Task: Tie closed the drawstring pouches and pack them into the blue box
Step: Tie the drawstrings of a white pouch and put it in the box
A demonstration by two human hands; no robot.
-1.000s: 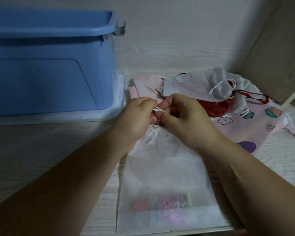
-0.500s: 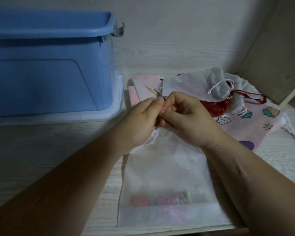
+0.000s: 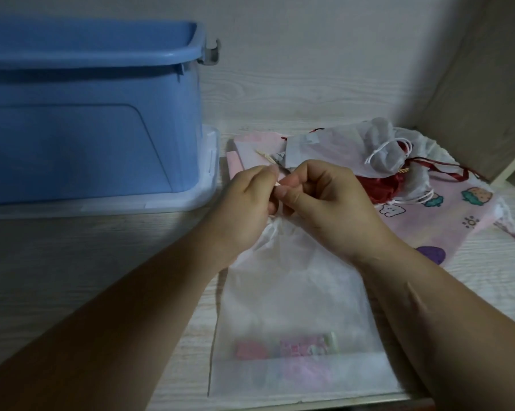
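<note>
Cord (image 3: 277,184) at the neck of a white pouch (image 3: 294,295) was pinched from both sides. The left hand (image 3: 244,209) was curled, with thumb and forefinger closed on the cord. The right hand (image 3: 324,209) was likewise curled, with thumb and fingers closed on the same cord directly opposite. The fingertips of the two hands were touching. The knot area was hidden by the fingers, so it could not be determined whether a knot had been completed.

The white pouch was laid flat on the table (image 3: 72,262), with its neck pointing away from the person and its bottom edge near the front edge of the table. The neck was drawn in and puckered beneath the hands. Pink and pale contents were seen blurred through the fabric near the bottom of the pouch. Their nature could not be determined.

The blue box (image 3: 96,123) was placed at the rear left of the table, apart from the white pouch. It was open at the top and seated on a clear lid (image 3: 210,170). Its interior was not visible.

Further pouches were piled behind and to the right of the hands. A sheer pouch (image 3: 333,155) with loose white cord was uppermost. A red pouch (image 3: 377,189) was partly covered by it. A printed pouch (image 3: 452,223) with fruit figures was spread beneath both. A pink pouch (image 3: 250,145) was located at the left of the pile, near the box.
</note>
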